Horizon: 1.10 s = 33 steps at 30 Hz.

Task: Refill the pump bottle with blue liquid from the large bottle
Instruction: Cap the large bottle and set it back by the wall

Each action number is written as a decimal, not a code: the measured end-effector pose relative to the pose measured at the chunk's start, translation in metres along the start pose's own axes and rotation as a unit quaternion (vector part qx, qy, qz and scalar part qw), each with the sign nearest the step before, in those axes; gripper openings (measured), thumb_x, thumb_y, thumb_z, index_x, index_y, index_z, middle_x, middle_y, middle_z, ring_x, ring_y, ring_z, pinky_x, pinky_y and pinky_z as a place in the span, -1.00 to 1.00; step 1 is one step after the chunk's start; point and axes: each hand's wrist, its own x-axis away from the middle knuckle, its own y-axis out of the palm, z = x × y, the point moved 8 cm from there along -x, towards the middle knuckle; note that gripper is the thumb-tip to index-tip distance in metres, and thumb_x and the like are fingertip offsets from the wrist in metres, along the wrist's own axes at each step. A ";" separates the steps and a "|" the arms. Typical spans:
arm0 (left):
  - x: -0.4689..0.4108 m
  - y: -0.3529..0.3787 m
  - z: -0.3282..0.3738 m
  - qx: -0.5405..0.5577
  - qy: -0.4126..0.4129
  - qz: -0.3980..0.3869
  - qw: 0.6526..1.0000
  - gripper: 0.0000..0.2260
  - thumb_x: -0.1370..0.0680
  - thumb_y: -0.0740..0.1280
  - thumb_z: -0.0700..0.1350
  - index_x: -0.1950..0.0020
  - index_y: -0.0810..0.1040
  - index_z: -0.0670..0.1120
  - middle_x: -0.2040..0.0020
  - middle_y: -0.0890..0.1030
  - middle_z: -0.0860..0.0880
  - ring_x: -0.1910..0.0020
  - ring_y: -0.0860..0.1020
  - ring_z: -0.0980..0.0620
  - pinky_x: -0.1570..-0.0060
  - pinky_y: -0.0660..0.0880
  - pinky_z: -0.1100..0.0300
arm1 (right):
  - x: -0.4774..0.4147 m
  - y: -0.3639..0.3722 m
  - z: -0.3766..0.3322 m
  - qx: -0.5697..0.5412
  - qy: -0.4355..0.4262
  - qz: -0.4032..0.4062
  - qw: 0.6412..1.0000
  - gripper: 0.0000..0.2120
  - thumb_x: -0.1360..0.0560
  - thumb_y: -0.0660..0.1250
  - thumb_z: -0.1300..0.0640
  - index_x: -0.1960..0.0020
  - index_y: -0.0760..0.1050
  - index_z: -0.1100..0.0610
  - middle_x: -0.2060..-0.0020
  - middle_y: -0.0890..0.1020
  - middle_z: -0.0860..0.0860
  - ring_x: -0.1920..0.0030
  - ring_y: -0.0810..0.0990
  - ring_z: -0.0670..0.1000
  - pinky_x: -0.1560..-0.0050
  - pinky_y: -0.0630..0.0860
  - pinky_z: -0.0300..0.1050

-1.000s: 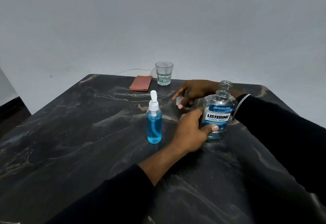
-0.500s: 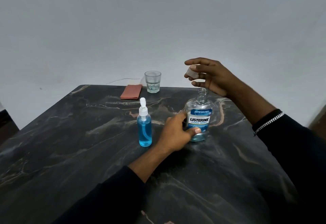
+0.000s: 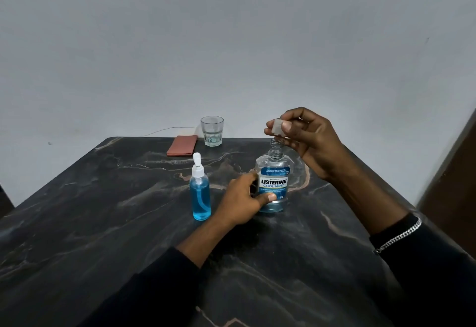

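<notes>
The large Listerine bottle (image 3: 274, 182) stands upright on the dark marble table (image 3: 103, 223), its threaded neck uncovered, with only a little blue liquid at its base. My left hand (image 3: 240, 202) grips its lower left side. My right hand (image 3: 306, 138) holds a small clear cap (image 3: 277, 127) between thumb and fingers, just above the bottle's neck. The pump bottle (image 3: 200, 192), nearly full of blue liquid, stands upright to the left with its white pump top on, a short gap from my left hand.
A drinking glass (image 3: 212, 131) with a little water stands at the table's far edge. A folded reddish cloth (image 3: 181, 145) lies beside it, to its left. A thin wire runs along the wall behind. A brown panel stands at the right edge.
My right hand picked the cap up from the table behind the bottle, lifted it, and now holds it lower, right over the neck. My left hand kept its grip.
</notes>
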 end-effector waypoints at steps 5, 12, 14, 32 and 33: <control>-0.001 0.000 -0.002 -0.001 -0.001 -0.003 1.000 -0.50 -0.53 0.53 -0.03 -0.44 0.52 -0.04 -0.33 0.65 -0.01 -0.29 0.61 0.02 -0.36 0.54 -0.08 | 0.005 0.003 0.006 0.013 0.000 -0.003 1.000 -0.75 -0.46 0.42 0.24 -0.10 0.50 0.26 -0.14 0.66 0.30 -0.23 0.63 0.24 -0.23 0.54 0.11; -0.002 0.000 -0.002 -0.004 0.005 -0.002 1.000 -0.51 -0.53 0.53 -0.02 -0.44 0.52 -0.04 -0.32 0.65 0.00 -0.28 0.61 0.03 -0.36 0.54 -0.06 | 0.004 -0.001 0.001 0.062 -0.021 -0.004 0.998 -0.73 -0.47 0.44 0.20 -0.11 0.50 0.26 -0.14 0.67 0.27 -0.23 0.63 0.23 -0.27 0.51 0.21; -0.002 0.001 -0.003 -0.004 0.003 -0.004 1.000 -0.51 -0.53 0.53 -0.02 -0.44 0.51 -0.04 -0.33 0.65 0.00 -0.28 0.61 0.03 -0.35 0.54 -0.06 | 0.004 -0.003 -0.001 0.088 -0.020 -0.002 0.996 -0.72 -0.46 0.44 0.21 -0.12 0.51 0.28 -0.14 0.67 0.27 -0.21 0.64 0.25 -0.28 0.51 0.25; -0.003 0.000 -0.004 0.000 0.009 -0.005 1.000 -0.53 -0.54 0.52 -0.02 -0.42 0.52 -0.03 -0.31 0.66 0.01 -0.26 0.61 0.05 -0.28 0.53 0.07 | 0.008 0.002 -0.001 0.342 0.022 -0.081 0.936 -0.67 -0.52 0.47 0.17 -0.27 0.62 0.05 -0.12 0.71 -0.08 -0.15 0.67 -0.06 -0.24 0.59 0.10; -0.003 0.000 -0.003 -0.001 0.011 -0.005 1.000 -0.54 -0.54 0.52 -0.02 -0.41 0.53 -0.03 -0.30 0.66 0.01 -0.25 0.61 0.05 -0.28 0.54 0.07 | 0.006 0.002 -0.005 0.370 0.020 -0.077 0.926 -0.68 -0.49 0.50 0.12 -0.23 0.64 0.02 -0.07 0.72 -0.10 -0.12 0.68 -0.09 -0.21 0.60 0.09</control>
